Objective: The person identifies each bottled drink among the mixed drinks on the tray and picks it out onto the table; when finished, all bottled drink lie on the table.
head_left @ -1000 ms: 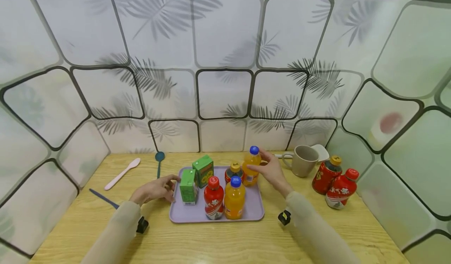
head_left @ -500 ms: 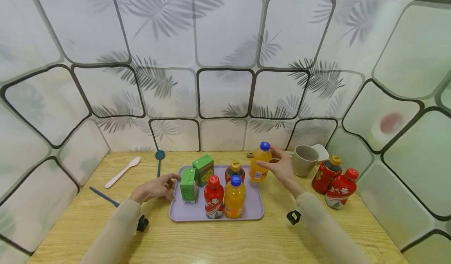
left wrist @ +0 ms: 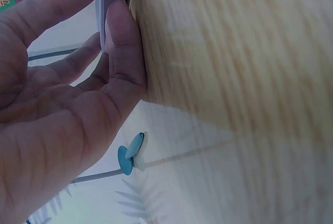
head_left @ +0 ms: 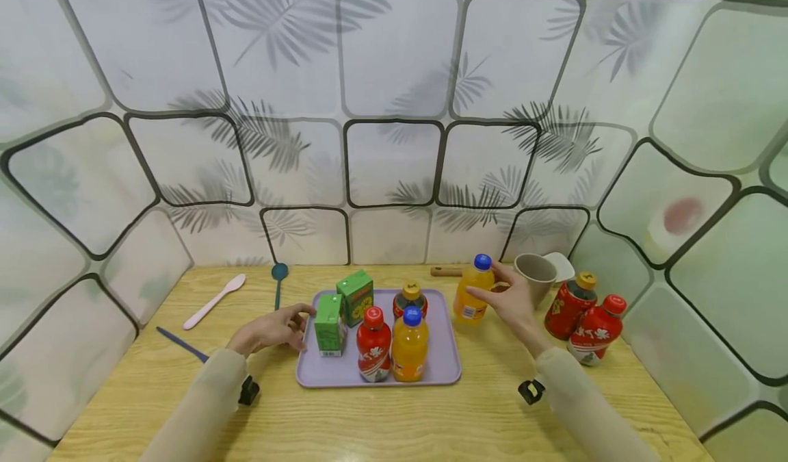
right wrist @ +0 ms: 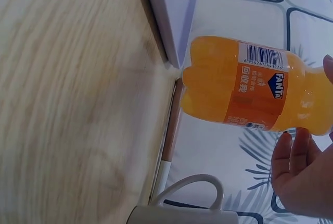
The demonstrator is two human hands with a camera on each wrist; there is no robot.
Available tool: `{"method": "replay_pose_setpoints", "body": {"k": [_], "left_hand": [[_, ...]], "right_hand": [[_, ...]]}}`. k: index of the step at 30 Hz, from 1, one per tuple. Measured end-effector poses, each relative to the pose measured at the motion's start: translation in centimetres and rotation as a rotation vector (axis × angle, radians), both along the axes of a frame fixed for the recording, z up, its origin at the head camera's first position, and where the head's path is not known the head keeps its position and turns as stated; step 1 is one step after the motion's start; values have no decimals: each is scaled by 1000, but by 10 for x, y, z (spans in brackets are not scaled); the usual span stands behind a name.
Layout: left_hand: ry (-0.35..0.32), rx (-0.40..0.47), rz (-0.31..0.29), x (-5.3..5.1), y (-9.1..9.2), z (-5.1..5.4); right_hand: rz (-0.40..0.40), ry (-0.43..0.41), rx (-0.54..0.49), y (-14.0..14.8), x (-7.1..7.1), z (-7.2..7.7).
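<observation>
My right hand [head_left: 514, 304] holds an orange Fanta bottle [head_left: 474, 292] with a blue cap by its upper part, just right of the tray. In the right wrist view the Fanta bottle [right wrist: 239, 86] appears raised a little above the table. My left hand [head_left: 271, 332] grips the left rim of the lilac tray [head_left: 443, 369]; in the left wrist view its thumb lies against the tray wall [left wrist: 108, 5]. On the tray stand two green drink cartons [head_left: 330, 328], a red bottle [head_left: 373, 345], another orange bottle [head_left: 410, 345] and a dark, gold-capped bottle [head_left: 410, 299].
Right of my right hand stand a beige mug [head_left: 534, 274], a gold-capped bottle [head_left: 571, 306] and a red bottle [head_left: 596, 330]. A wooden-handled utensil [head_left: 446, 271] lies behind. To the left lie a pink spoon [head_left: 214, 302], a teal spoon [head_left: 279, 280] and a blue utensil [head_left: 181, 344].
My right hand has lifted the Fanta bottle from the tray's back right corner and carried it rightward, past the rim. The left hand has stayed at the tray.
</observation>
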State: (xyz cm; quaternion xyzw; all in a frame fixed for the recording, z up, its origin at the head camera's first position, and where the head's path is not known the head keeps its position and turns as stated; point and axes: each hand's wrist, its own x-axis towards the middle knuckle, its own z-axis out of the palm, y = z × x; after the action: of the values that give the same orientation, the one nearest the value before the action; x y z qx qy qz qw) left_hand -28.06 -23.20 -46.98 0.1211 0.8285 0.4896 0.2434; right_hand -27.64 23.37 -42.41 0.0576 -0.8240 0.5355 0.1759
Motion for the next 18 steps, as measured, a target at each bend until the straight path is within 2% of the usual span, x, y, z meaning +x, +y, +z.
{"method": "replay_pose_setpoints", "body": {"k": [5,10,18], "left_hand": [[-1,-3,1,0,0,1],[-8,-7,6,0,1,2],[-17,-15,11,2,1,3]], "right_hand": [[-50,-5,11,7,6,-3],[-61,-1,18,14,13,-5],[-108,-65,21,26,21,-8]]}}
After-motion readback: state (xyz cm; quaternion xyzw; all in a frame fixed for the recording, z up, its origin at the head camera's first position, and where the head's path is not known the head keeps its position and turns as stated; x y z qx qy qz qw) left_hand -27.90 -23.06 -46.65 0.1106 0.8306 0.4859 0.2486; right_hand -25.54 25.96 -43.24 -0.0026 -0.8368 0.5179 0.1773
